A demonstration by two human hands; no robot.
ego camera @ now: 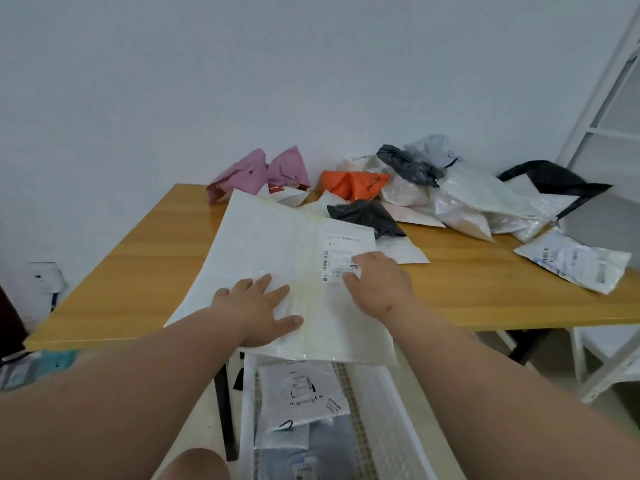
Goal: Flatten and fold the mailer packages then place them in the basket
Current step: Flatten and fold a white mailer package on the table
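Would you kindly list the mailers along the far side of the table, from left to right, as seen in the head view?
Pink mailer → orange mailer → crumpled grey bag → black bag → labelled white mailer at the right edge.

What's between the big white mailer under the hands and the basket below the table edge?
Nothing visible. The large white mailer lies flat under the left hand and right hand, overhanging the table edge directly above the white basket, which already holds folded mailers.

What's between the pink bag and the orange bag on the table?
In the head view, a small white mailer with a red label lies between the pink bag and the orange bag.
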